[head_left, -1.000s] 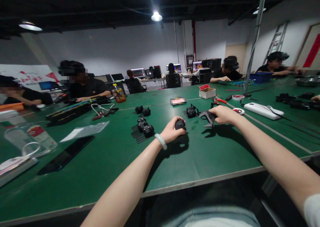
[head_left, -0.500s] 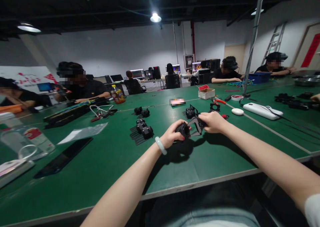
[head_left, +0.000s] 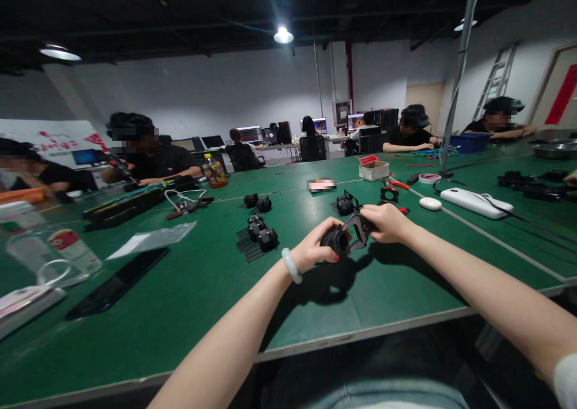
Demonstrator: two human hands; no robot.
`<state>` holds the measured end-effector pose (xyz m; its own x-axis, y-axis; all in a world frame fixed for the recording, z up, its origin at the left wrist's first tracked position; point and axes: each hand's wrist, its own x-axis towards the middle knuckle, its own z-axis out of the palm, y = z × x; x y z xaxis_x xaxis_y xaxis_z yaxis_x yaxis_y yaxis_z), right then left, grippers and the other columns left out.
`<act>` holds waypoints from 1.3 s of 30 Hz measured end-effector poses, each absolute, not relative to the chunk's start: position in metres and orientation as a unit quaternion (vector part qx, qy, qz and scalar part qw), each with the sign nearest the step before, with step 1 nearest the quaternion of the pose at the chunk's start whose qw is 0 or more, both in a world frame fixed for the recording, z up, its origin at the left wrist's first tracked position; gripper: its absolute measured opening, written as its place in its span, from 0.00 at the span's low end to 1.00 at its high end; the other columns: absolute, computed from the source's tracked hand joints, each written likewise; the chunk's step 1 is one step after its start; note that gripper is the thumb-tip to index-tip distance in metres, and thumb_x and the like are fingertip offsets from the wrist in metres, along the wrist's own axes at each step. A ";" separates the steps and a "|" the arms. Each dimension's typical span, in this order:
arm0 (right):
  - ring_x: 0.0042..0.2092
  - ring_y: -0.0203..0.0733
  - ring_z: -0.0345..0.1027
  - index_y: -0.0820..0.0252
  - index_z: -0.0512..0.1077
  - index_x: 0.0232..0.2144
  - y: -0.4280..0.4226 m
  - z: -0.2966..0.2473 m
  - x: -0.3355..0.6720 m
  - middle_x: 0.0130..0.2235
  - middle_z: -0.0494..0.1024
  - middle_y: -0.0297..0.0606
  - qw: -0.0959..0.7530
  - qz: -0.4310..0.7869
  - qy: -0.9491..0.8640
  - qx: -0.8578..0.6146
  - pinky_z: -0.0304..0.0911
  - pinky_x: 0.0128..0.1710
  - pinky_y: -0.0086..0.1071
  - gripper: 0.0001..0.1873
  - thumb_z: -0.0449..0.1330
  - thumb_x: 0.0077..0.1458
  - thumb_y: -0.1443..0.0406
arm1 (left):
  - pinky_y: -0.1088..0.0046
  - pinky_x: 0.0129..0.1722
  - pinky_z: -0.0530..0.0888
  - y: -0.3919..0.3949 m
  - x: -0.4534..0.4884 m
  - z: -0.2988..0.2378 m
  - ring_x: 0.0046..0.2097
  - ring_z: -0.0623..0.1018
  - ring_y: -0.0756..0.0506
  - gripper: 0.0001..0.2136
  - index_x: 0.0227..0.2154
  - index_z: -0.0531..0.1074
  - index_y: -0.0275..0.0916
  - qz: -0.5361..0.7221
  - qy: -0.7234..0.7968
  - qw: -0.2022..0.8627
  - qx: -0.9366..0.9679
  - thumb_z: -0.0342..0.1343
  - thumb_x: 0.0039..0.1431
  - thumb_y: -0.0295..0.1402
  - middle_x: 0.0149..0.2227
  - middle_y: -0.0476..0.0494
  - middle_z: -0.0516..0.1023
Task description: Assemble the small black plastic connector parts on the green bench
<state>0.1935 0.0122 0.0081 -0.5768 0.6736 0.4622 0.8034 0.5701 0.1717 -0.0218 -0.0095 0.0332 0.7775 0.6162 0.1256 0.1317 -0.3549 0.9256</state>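
Observation:
My left hand (head_left: 318, 246) is closed around a black cylindrical part (head_left: 337, 241) with a round opening, held above the green table (head_left: 216, 313). My right hand (head_left: 386, 221) grips a black angular frame (head_left: 359, 231) with an open middle. The frame and the cylindrical part meet between my hands; whether they are joined I cannot tell. Beyond my hands sits a black part with prongs (head_left: 345, 203). To the left lie several black pronged assemblies (head_left: 261, 234) and a pair of small black parts (head_left: 258, 202).
A dark phone (head_left: 118, 281), a clear plastic bag (head_left: 153, 240) and a bottle (head_left: 72, 249) lie at left. At right are a white power strip (head_left: 476, 202), a white oval object (head_left: 430, 204), a tape roll (head_left: 429, 178) and a pole (head_left: 455, 78). Co-workers sit around the table.
My left hand has turned the cylindrical part so its opening faces more toward me, and brought it closer to the frame. The right hand has barely moved.

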 end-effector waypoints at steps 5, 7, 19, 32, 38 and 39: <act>0.31 0.40 0.61 0.61 0.60 0.27 0.012 0.006 0.192 0.30 0.67 0.39 0.181 -0.161 -0.870 -0.428 0.50 0.27 0.27 0.10 0.49 0.36 0.70 | 0.75 0.30 0.64 -0.008 -0.023 0.031 0.33 0.67 0.47 0.20 0.35 0.57 0.36 0.253 0.236 0.506 0.790 0.52 0.33 0.29 0.33 0.47 0.65; 0.32 0.40 0.61 0.61 0.60 0.27 0.012 0.004 0.190 0.30 0.67 0.39 0.192 -0.146 -0.872 -0.425 0.51 0.28 0.27 0.09 0.49 0.35 0.70 | 0.76 0.29 0.64 -0.008 -0.023 0.030 0.33 0.67 0.48 0.20 0.35 0.58 0.36 0.269 0.226 0.500 0.792 0.52 0.34 0.29 0.33 0.47 0.65; 0.31 0.39 0.61 0.62 0.61 0.26 0.012 -0.002 0.184 0.29 0.68 0.39 0.236 -0.069 -0.876 -0.415 0.53 0.29 0.27 0.11 0.48 0.34 0.73 | 0.77 0.28 0.63 -0.009 -0.023 0.027 0.31 0.64 0.50 0.18 0.35 0.58 0.35 0.317 0.240 0.387 0.832 0.50 0.42 0.41 0.32 0.47 0.62; 0.34 0.41 0.63 0.62 0.66 0.31 0.003 -0.002 0.172 0.32 0.71 0.40 0.309 0.001 -0.864 -0.399 0.55 0.32 0.29 0.16 0.49 0.34 0.75 | 0.74 0.29 0.63 -0.012 -0.018 0.022 0.29 0.64 0.49 0.26 0.33 0.59 0.35 0.418 0.258 0.251 0.834 0.43 0.42 0.55 0.29 0.47 0.63; 0.34 0.41 0.63 0.63 0.66 0.31 -0.003 0.001 0.168 0.32 0.71 0.40 0.324 -0.003 -0.856 -0.404 0.56 0.31 0.29 0.15 0.50 0.36 0.74 | 0.74 0.30 0.63 -0.017 -0.016 0.023 0.30 0.64 0.49 0.28 0.34 0.59 0.35 0.455 0.228 0.227 0.830 0.43 0.40 0.56 0.29 0.47 0.62; 0.33 0.41 0.63 0.63 0.66 0.31 -0.004 0.002 0.168 0.32 0.71 0.40 0.325 -0.004 -0.855 -0.403 0.56 0.31 0.29 0.15 0.50 0.36 0.74 | 0.74 0.30 0.63 -0.018 -0.016 0.023 0.30 0.64 0.49 0.28 0.34 0.59 0.35 0.462 0.226 0.224 0.828 0.43 0.40 0.56 0.29 0.47 0.62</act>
